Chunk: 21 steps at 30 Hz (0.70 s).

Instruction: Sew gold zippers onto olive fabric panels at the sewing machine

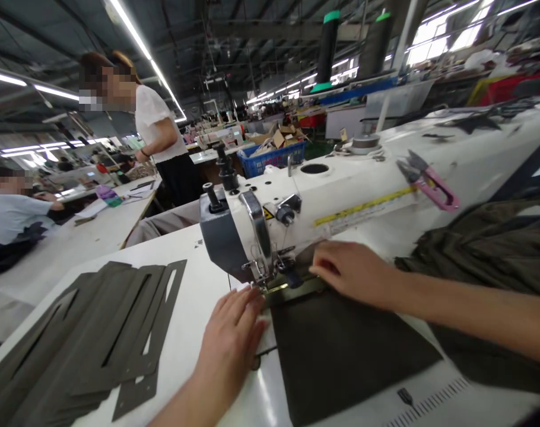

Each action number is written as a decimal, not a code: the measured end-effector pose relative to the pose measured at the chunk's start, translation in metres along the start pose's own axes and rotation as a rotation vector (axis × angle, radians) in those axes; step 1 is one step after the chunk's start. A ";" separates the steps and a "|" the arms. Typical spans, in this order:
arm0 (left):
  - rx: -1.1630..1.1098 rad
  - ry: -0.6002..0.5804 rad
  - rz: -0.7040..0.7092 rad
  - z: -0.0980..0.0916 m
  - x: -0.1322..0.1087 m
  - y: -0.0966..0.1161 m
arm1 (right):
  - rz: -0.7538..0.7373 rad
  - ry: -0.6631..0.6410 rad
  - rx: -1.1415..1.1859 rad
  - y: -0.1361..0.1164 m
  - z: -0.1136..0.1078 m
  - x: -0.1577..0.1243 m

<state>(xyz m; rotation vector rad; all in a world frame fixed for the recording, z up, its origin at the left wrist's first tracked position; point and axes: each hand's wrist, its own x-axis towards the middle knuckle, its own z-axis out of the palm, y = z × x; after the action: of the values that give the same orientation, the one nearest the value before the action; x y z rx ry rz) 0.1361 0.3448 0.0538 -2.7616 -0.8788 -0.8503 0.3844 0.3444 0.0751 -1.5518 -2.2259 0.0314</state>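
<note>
A white sewing machine (363, 190) stands across the worktop, its presser foot down by a gold-toothed zipper (278, 289). Under and beside the foot lies a dark olive fabric panel (350, 350), spread toward me. My left hand (234, 332) rests just left of the needle area, fingers stretched out and fingertips at the zipper's end; its palm is turned down. To the right of the foot, my right hand (354, 273) pinches the edge of the fabric with thumb and forefinger. The exact spot under the foot is partly hidden by the machine head.
Stacked olive pieces with slots (118, 326) lie at the left. Pink-handled thread snips (434, 184) and a yellow tape measure (363, 204) are on the machine arm. Bunched olive fabric (488, 255) sits at right. Behind are a blue crate (272, 160) and a standing person (161, 127).
</note>
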 end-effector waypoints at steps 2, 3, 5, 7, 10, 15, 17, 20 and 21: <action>-0.009 -0.027 0.089 0.003 0.004 -0.012 | -0.179 -0.058 0.019 -0.022 0.007 -0.022; -0.032 -0.039 0.100 0.004 0.006 -0.015 | -0.253 -0.058 0.013 -0.033 0.012 -0.030; -0.067 -0.042 0.038 0.004 0.010 -0.017 | -0.267 -0.055 -0.022 -0.049 0.021 -0.034; -0.080 -0.040 -0.068 0.003 0.014 -0.015 | -0.178 -0.075 -0.048 -0.057 0.030 -0.027; -0.086 -0.038 -0.124 0.001 0.015 -0.012 | -0.138 -0.113 -0.050 -0.056 0.040 -0.015; -0.007 -0.063 -0.006 0.008 0.008 -0.007 | -0.247 -0.045 -0.063 -0.052 0.047 -0.017; 0.053 -0.076 0.031 0.010 0.007 -0.005 | -0.294 -0.010 -0.056 -0.054 0.044 -0.020; 0.110 -0.093 0.057 0.010 0.006 -0.003 | -0.318 0.146 -0.110 -0.054 0.043 -0.018; 0.126 -0.093 0.063 0.010 0.006 -0.003 | -0.300 0.192 -0.129 -0.053 0.045 -0.015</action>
<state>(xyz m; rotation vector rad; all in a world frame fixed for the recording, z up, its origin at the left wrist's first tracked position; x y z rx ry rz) 0.1433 0.3530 0.0491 -2.7216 -0.8253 -0.6386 0.3253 0.3204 0.0427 -1.2088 -2.3155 -0.3416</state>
